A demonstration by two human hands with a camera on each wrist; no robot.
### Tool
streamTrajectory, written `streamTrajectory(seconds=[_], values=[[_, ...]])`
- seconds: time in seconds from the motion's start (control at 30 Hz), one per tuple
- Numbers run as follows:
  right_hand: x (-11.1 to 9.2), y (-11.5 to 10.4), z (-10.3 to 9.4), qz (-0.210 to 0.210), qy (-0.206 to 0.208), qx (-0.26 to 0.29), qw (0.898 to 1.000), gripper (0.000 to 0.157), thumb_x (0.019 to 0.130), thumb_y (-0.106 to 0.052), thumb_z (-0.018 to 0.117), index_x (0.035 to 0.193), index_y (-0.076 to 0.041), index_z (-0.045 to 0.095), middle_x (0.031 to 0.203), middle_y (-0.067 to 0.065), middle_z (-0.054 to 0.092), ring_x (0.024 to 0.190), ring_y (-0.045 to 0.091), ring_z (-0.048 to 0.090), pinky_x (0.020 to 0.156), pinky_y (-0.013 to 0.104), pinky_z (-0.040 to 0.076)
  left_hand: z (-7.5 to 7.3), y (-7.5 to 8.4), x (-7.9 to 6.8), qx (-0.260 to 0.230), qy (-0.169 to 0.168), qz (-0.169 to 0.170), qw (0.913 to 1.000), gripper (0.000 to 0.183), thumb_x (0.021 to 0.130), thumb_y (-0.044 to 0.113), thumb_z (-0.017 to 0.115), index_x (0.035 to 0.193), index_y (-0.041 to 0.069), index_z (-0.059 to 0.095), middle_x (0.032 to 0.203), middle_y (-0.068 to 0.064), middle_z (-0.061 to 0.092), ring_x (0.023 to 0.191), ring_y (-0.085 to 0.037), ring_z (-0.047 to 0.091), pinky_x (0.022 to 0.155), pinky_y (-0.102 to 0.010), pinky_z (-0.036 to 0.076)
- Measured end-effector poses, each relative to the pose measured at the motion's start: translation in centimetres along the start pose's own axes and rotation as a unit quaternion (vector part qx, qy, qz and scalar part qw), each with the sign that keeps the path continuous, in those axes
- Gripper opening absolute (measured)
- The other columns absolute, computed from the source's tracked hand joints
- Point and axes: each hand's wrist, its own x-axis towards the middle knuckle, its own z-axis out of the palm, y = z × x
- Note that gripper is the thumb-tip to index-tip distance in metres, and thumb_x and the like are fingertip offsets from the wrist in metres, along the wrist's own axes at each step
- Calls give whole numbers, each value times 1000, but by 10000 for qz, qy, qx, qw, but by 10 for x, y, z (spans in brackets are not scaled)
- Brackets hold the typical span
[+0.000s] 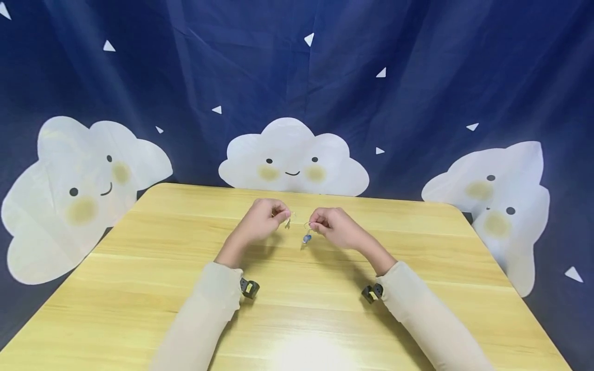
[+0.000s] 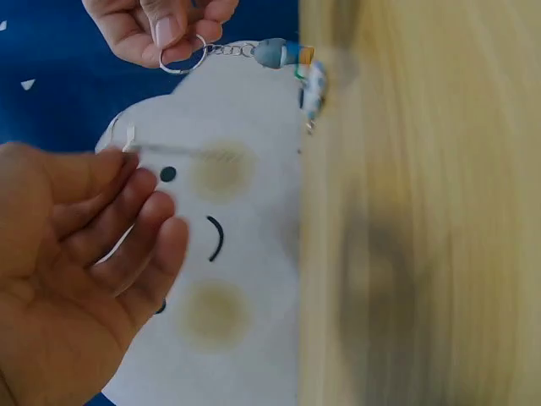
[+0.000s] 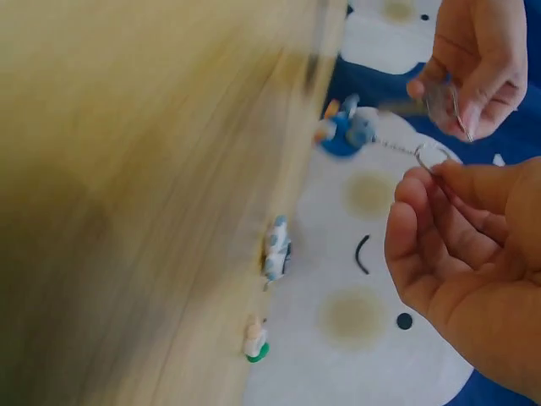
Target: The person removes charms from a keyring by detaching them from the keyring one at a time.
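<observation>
My left hand [image 1: 262, 219] pinches a small metal key [image 2: 186, 153] between thumb and fingertips; its blade points toward the other hand. A thin wire ring [image 3: 459, 114] shows by those fingers. Opposite it, my right hand [image 1: 337, 228] pinches a metal split ring [image 2: 183, 55] between thumb and fingertip. From that ring a short chain [image 3: 396, 146] runs to a blue figure charm [image 1: 307, 238], which hangs above the table. In the right wrist view the charm also shows some orange and white. A small gap separates the two hands, and the key and ring are apart.
Beyond the right hand, a white-and-blue figurine [image 3: 277, 245] and a white-and-green figurine [image 3: 256, 340] appear near the table's far edge; the head view does not show them. A dark blue cloth [image 1: 297, 67] with clouds hangs behind the wooden table [image 1: 297, 304].
</observation>
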Motion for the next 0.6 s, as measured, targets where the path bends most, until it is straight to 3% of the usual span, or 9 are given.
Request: streamTrajectory(seconds=[0.1,0.23,0.43,0.6], values=[[6,9,1,-6,-181,-67,9998,8,101,-6,64,96,-3,69,86,12,72,71,10,59,68,29,52,0,-6,2,117,-736,-125,9971,16,101,10,63,93,4,75,84,-7,71,75,-15,59,75,-34,51],[23,24,3,-15,-328,-261,9991,9,100,-5,64,93,-3,69,83,9,73,71,9,61,70,29,53,2,-17,9,158,-1220,-365,9917,16,101,10,62,96,1,75,87,-12,73,73,-14,56,76,-33,50],[47,44,4,207,-411,-679,9966,11,100,-5,65,93,-2,71,79,7,72,63,9,57,66,27,52,8,-38,25,130,-1234,-852,9886,19,102,11,61,95,1,75,81,-11,70,64,-14,52,69,-30,46],[63,57,4,524,-400,-873,9940,12,100,-7,66,93,-1,74,81,5,73,69,12,60,73,31,55,14,-52,40,190,-1210,-1142,9859,21,102,11,60,91,4,77,79,-9,70,60,-12,50,61,-27,44]])
